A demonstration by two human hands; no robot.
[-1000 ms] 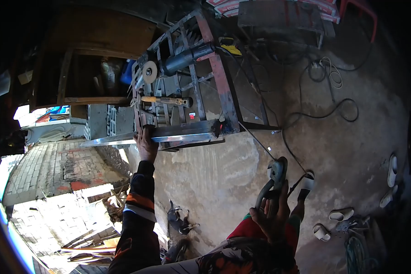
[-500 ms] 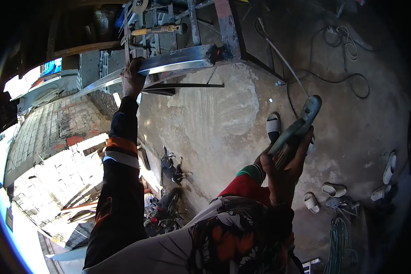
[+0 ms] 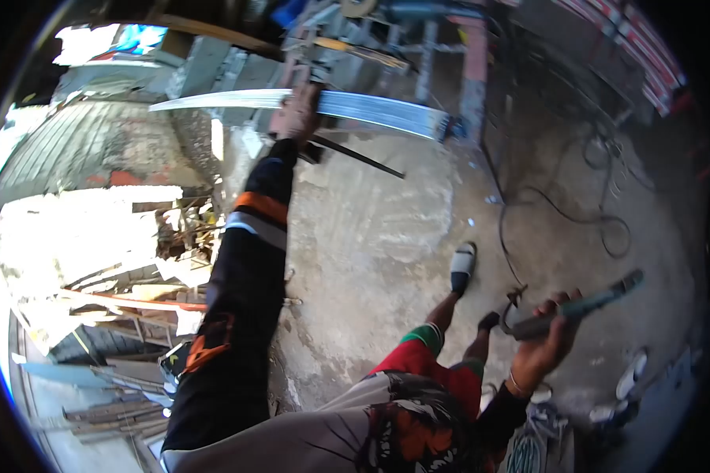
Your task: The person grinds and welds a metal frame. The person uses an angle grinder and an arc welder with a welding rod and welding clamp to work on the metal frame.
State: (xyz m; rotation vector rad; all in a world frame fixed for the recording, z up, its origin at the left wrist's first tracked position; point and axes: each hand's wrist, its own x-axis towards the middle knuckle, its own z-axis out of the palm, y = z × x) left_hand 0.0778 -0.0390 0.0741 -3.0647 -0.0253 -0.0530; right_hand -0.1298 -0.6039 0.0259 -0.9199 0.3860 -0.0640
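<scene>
My left hand is closed around a long shiny metal bar, which lies across the edge of a metal-framed workbench. The bar's right end meets the frame's corner, and its left end sticks out past the bench. In my right hand is a greenish welding electrode holder, held low at the right, away from the bar and pointing up to the right. A dark cable shows near its grip end. I cannot make out a rod in its jaws. A tool with a yellow handle lies on the bench slats.
Black cable loops over the concrete floor at the right. Sandals and a coiled hose are at lower right. Scrap wood lies at the left. A thin dark bar juts out below the bench.
My right hand has moved down and right, turning the electrode holder; the long rod seen in it earlier no longer shows. The orange glow at the bar's end is gone. The view has shifted.
</scene>
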